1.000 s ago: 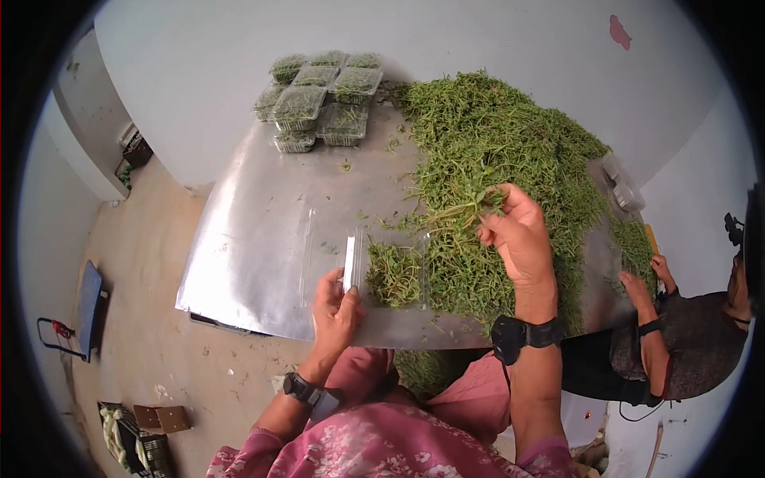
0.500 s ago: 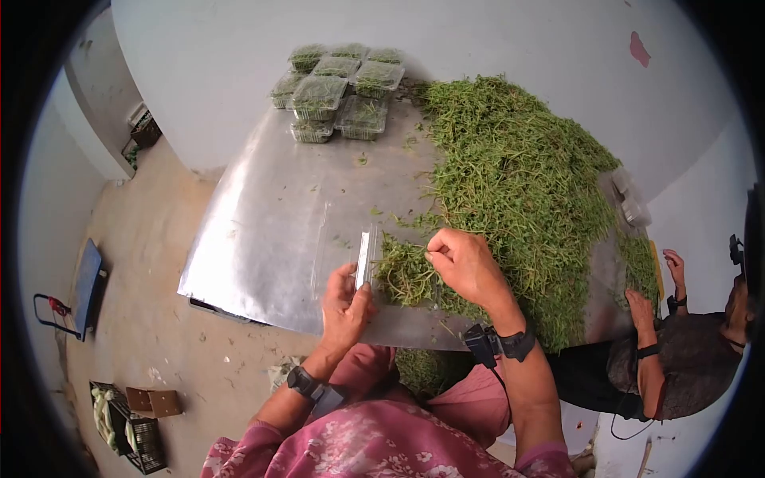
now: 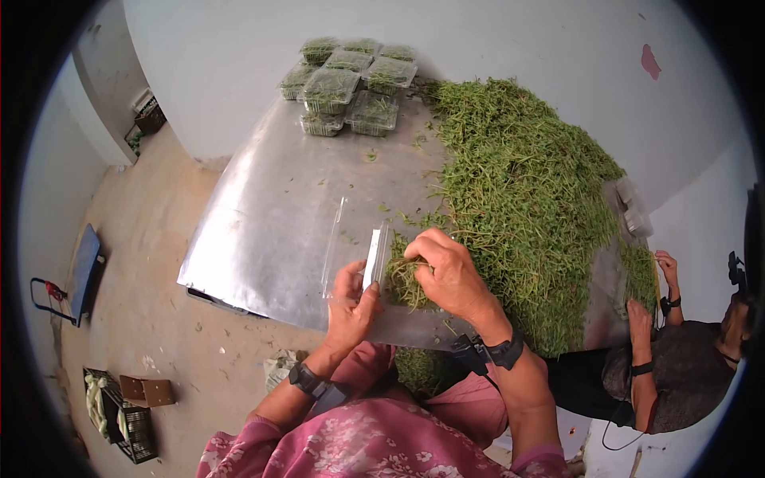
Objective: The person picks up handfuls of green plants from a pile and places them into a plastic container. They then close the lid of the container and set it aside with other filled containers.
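A clear plastic clamshell box (image 3: 338, 239) lies opened on the metal table in front of me, its lid side to the left. My left hand (image 3: 353, 307) grips the box near its hinge, where a bright white strip runs, with thumb and fingers closed on the edge. Leafy green stems (image 3: 405, 283) fill the box's other half. Over them is my right hand (image 3: 456, 279), fingers bent and pinching at some stems; the fingertips are partly hidden. A large heap of the same greens (image 3: 518, 199) spreads just beyond and right of this hand.
Filled clamshell boxes (image 3: 328, 89) are stacked at the table's (image 3: 263, 223) far side, by the wall. Empty-looking clear containers (image 3: 633, 209) stand right of the heap. A co-worker (image 3: 677, 374) sits at the right, hands at the greens. On the floor are a trolley (image 3: 86, 271) and a crate (image 3: 131, 430).
My right hand has moved left and lower, from the box's right side to over the greens in it. My left hand keeps its hold on the box. The whole view has shifted slightly.
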The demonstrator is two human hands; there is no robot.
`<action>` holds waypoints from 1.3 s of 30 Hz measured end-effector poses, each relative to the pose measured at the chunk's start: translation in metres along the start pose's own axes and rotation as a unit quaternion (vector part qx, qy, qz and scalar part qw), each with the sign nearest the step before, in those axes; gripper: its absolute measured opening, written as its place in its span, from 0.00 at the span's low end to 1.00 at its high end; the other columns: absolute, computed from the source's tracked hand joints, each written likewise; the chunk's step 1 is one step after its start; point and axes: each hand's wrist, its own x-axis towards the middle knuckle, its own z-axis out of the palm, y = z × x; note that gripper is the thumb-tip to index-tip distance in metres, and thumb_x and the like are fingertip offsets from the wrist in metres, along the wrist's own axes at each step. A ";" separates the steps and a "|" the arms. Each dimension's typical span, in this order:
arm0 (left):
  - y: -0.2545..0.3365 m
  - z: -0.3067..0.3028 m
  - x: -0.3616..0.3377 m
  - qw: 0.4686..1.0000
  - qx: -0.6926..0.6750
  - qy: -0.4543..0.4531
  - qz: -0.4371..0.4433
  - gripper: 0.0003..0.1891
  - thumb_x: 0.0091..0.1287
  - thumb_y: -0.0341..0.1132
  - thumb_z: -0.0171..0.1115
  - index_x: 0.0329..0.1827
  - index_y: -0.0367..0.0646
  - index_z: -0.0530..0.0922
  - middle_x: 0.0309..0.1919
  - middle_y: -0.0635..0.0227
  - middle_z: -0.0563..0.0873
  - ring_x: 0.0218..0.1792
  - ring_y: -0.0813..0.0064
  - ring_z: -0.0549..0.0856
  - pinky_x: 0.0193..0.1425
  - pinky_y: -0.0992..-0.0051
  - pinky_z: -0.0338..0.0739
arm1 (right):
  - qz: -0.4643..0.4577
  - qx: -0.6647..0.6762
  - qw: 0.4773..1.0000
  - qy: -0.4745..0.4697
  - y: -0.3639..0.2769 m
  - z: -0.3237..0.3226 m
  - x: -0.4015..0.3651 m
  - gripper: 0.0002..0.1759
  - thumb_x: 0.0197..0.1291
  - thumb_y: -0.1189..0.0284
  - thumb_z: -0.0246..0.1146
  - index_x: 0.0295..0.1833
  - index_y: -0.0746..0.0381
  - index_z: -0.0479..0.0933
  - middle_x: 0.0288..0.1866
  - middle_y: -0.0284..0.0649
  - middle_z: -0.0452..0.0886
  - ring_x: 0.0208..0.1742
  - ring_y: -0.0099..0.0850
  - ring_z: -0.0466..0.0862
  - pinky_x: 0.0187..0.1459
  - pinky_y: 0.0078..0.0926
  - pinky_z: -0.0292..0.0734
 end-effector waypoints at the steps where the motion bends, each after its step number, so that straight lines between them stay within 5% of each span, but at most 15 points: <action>1: 0.000 0.000 0.000 1.000 0.000 0.001 0.002 0.22 0.70 0.30 0.54 0.65 0.35 0.62 0.26 0.71 0.77 0.21 0.83 0.78 0.23 0.82 0.71 | 0.000 -0.010 1.000 0.017 -0.004 -0.007 0.002 0.14 0.44 0.88 0.57 0.40 0.66 0.76 0.39 0.45 0.78 0.39 0.43 0.81 0.38 0.34 0.76; 7: 0.000 0.000 0.000 1.000 -0.007 0.002 0.002 0.23 0.70 0.30 0.54 0.65 0.35 0.61 0.26 0.71 0.77 0.21 0.82 0.78 0.23 0.82 0.71 | -0.017 -0.055 0.996 0.064 -0.023 -0.026 0.003 0.15 0.45 0.90 0.56 0.41 0.66 0.75 0.41 0.47 0.77 0.44 0.46 0.80 0.43 0.38 0.77; 13: 0.002 -0.002 0.000 0.999 -0.016 -0.018 -0.030 0.22 0.71 0.28 0.54 0.66 0.38 0.60 0.35 0.68 0.78 0.27 0.83 0.77 0.29 0.82 0.74 | 0.000 -0.002 0.995 -0.098 0.011 -0.012 -0.010 0.16 0.50 0.87 0.58 0.46 0.67 0.76 0.48 0.48 0.79 0.47 0.48 0.81 0.48 0.38 0.77; 17: 0.002 0.001 -0.001 1.000 -0.013 -0.005 -0.018 0.22 0.70 0.28 0.54 0.65 0.36 0.61 0.30 0.69 0.78 0.24 0.83 0.77 0.26 0.82 0.72 | 0.025 -0.055 0.997 -0.049 0.012 -0.024 -0.004 0.13 0.53 0.84 0.60 0.46 0.67 0.77 0.46 0.48 0.81 0.47 0.47 0.81 0.46 0.38 0.78; 18: 0.002 0.002 0.000 1.000 -0.010 0.001 -0.012 0.22 0.70 0.29 0.53 0.65 0.35 0.61 0.27 0.70 0.77 0.23 0.83 0.77 0.25 0.82 0.71 | 0.013 -0.049 0.998 -0.029 0.014 -0.019 -0.005 0.10 0.55 0.80 0.61 0.44 0.64 0.77 0.42 0.46 0.80 0.43 0.45 0.80 0.46 0.38 0.71; 21: -0.001 0.001 0.000 1.000 -0.001 -0.007 0.004 0.22 0.70 0.28 0.53 0.65 0.35 0.61 0.27 0.70 0.77 0.23 0.83 0.77 0.25 0.83 0.71 | 0.010 -0.110 0.993 -0.029 0.005 -0.004 -0.008 0.16 0.54 0.80 0.63 0.50 0.63 0.76 0.49 0.45 0.80 0.49 0.43 0.80 0.51 0.36 0.70; 22: -0.001 0.002 0.000 1.000 -0.001 -0.008 0.003 0.22 0.70 0.28 0.53 0.65 0.35 0.61 0.27 0.70 0.77 0.23 0.83 0.77 0.25 0.83 0.71 | -0.002 -0.109 0.994 -0.025 0.006 0.006 -0.010 0.12 0.54 0.77 0.63 0.45 0.62 0.77 0.49 0.40 0.76 0.52 0.39 0.77 0.51 0.39 0.64; 29: -0.007 0.001 0.000 1.000 0.007 -0.005 0.017 0.22 0.69 0.28 0.53 0.65 0.35 0.61 0.27 0.69 0.77 0.23 0.83 0.77 0.25 0.82 0.71 | -0.027 -0.137 0.981 -0.137 0.020 0.031 -0.020 0.08 0.52 0.78 0.60 0.39 0.60 0.79 0.42 0.38 0.74 0.53 0.34 0.75 0.51 0.39 0.62; 34: 0.000 0.000 0.000 1.000 0.011 -0.006 0.000 0.22 0.70 0.28 0.53 0.65 0.35 0.61 0.27 0.69 0.77 0.22 0.83 0.77 0.25 0.82 0.70 | -0.001 -0.081 0.996 -0.045 0.013 0.005 -0.011 0.12 0.54 0.75 0.62 0.45 0.61 0.80 0.45 0.38 0.80 0.50 0.36 0.79 0.54 0.37 0.62; 39: 0.000 0.000 -0.001 1.000 0.016 0.008 -0.006 0.23 0.70 0.29 0.53 0.66 0.35 0.60 0.26 0.69 0.78 0.22 0.83 0.77 0.25 0.82 0.71 | 0.080 -0.088 0.989 -0.086 0.009 -0.035 -0.010 0.10 0.52 0.76 0.64 0.42 0.61 0.81 0.37 0.43 0.80 0.41 0.42 0.81 0.48 0.36 0.68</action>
